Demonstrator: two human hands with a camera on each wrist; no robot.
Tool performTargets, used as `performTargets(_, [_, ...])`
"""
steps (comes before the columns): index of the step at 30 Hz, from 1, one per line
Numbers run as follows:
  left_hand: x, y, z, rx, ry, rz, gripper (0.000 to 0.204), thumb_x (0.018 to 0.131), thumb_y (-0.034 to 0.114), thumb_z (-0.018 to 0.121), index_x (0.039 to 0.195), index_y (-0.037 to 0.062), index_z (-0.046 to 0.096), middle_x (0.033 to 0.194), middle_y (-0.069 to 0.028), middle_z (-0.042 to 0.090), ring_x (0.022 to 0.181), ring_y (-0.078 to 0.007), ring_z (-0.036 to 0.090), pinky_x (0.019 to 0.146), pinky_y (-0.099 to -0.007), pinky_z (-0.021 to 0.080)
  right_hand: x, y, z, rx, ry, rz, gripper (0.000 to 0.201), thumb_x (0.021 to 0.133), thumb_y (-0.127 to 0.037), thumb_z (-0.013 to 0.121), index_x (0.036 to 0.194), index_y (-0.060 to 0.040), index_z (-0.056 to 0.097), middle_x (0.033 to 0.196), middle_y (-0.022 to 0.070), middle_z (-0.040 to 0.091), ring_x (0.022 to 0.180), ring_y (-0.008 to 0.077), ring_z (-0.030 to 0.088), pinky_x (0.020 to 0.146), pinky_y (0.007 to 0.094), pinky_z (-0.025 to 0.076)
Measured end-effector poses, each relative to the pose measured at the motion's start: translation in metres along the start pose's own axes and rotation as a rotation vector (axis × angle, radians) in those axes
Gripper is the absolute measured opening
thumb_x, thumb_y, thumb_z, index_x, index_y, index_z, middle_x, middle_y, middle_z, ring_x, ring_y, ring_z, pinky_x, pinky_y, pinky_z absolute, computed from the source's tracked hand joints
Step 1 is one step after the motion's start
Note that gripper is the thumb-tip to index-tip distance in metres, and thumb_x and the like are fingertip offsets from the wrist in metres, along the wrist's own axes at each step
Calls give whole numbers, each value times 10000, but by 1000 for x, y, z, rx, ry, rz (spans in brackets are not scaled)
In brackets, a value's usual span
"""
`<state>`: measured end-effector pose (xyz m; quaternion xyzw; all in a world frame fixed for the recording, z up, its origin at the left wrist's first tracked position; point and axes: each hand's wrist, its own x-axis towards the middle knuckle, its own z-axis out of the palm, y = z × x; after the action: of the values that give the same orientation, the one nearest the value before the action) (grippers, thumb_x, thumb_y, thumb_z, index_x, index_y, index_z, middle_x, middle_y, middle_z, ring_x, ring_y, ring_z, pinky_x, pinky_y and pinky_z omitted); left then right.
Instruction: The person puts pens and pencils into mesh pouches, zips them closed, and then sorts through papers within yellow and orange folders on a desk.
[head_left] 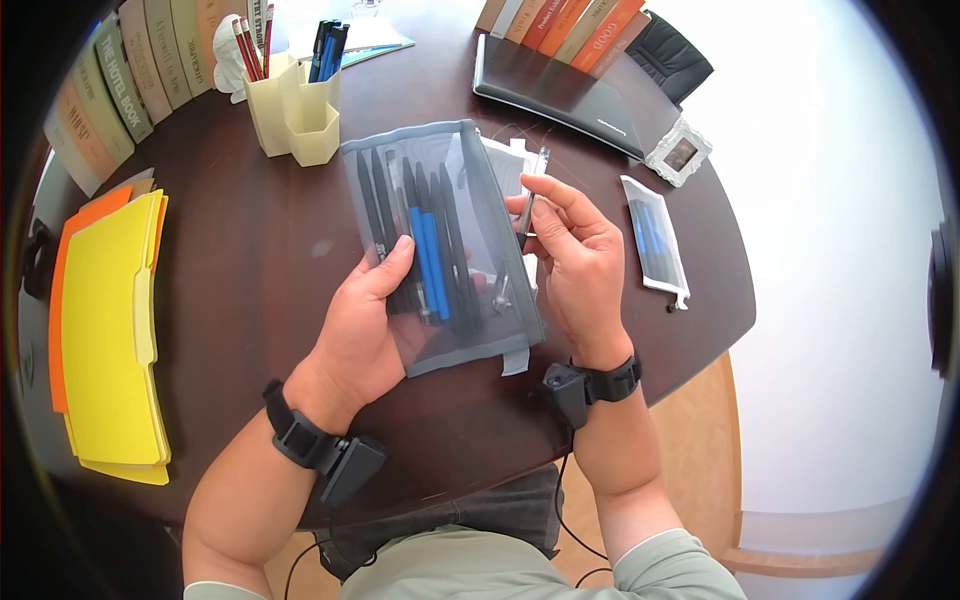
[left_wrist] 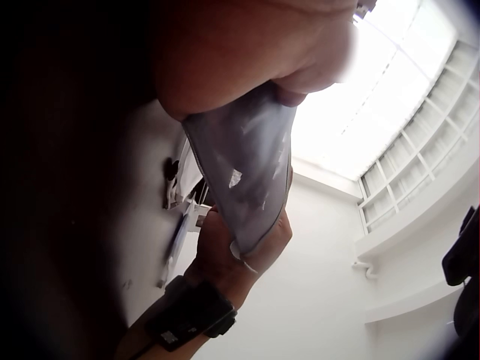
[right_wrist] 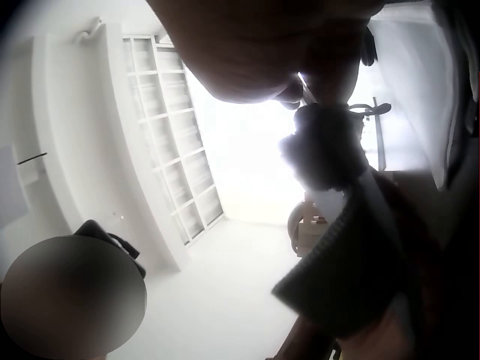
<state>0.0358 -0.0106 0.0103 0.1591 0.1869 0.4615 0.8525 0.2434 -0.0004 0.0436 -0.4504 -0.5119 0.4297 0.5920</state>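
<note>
A grey mesh zip pouch is held up over the desk in my left hand, thumb across its front. Through the mesh show several dark pens, two blue pens and some clear-barrelled ones. At the pouch's right edge, my right hand pinches a slim pen with a clear upper end and darker lower end between thumb and fingers. Behind the pouch lies a white pouch, mostly covered. In the left wrist view the grey pouch hangs from the left hand, the right hand behind it.
A cream hexagonal pen holder with pencils and pens stands at the back left. Yellow folders lie left. A closed laptop, photo frame and white pouch with blue pens sit right. Books line the back.
</note>
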Motion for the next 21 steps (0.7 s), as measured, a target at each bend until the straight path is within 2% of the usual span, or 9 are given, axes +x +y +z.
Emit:
performTargets(2, [0,0,1,2,19,7,349,1119,277,458,1378,54,530,1250,-122,674,1120,-297,684,1013,-493,551,1,3,-4,1,-24,-25,319,1037,-16,584,1353,7,622,1124,118,739,948,139,680,852,276,557])
performTargets(5, [-1,0,1,11,33,7,362,1109,315,488,1349,57,572,1251,-118,684,1126,-310,682,1012,-489,545,0,9,1,50,44,-127,337,991,13,619,1327,2,637,1132,101,716,951,126,680,823,268,562])
performTargets(8, [-1,0,0,16,9,4,361,1107,319,494,1341,57,579,1251,-114,685,1131,-313,683,1010,-482,546,2,9,1,-58,135,-200,374,973,24,652,1343,4,607,1090,71,691,948,118,670,836,268,555])
performTargets(11, [-2,1,0,20,17,9,362,1107,322,495,1338,57,581,1249,-112,686,1130,-315,684,1007,-473,548,5,9,-4,-190,209,-194,353,962,0,694,1306,2,618,998,35,667,911,102,655,818,258,544])
performTargets(14, [-2,1,0,17,20,9,363,1108,324,494,1337,56,582,1244,-110,687,1125,-315,687,1004,-466,550,6,7,-6,-184,220,-69,365,969,-14,711,1321,-2,613,1053,47,679,941,103,637,872,257,526])
performTargets(17, [-2,1,1,14,23,11,369,1108,327,493,1332,49,585,1239,-108,687,1118,-311,688,999,-463,552,7,8,-2,-319,227,-173,327,955,-18,721,1269,-3,633,935,11,659,869,87,641,789,246,532])
performTargets(21, [0,1,-2,23,34,8,381,1108,340,488,1321,42,592,1235,-103,686,1108,-298,689,991,-464,555,9,9,-4,-325,292,-225,316,949,6,707,1257,0,638,935,12,661,866,90,643,770,249,537])
